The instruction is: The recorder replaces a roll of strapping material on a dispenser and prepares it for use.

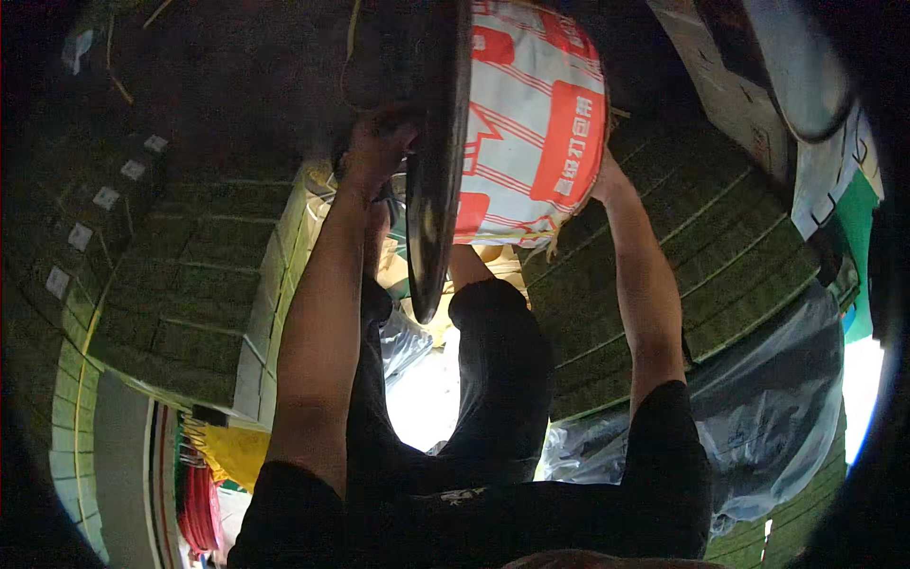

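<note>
A big roll wrapped in white and red printed paper is held up in front of me. A dark round disc, seen edge-on, lies against the roll's left face. My left hand grips the disc's outer side near its middle. My right hand presses against the roll's right side, with its fingers hidden behind the roll. Both forearms reach up from the lower edge, and my dark-trousered legs show below between them.
Stacks of green bundled sheets rise at the left, and more at the right. Clear plastic sheeting covers goods at the lower right. Red coils and a yellow thing lie at the lower left.
</note>
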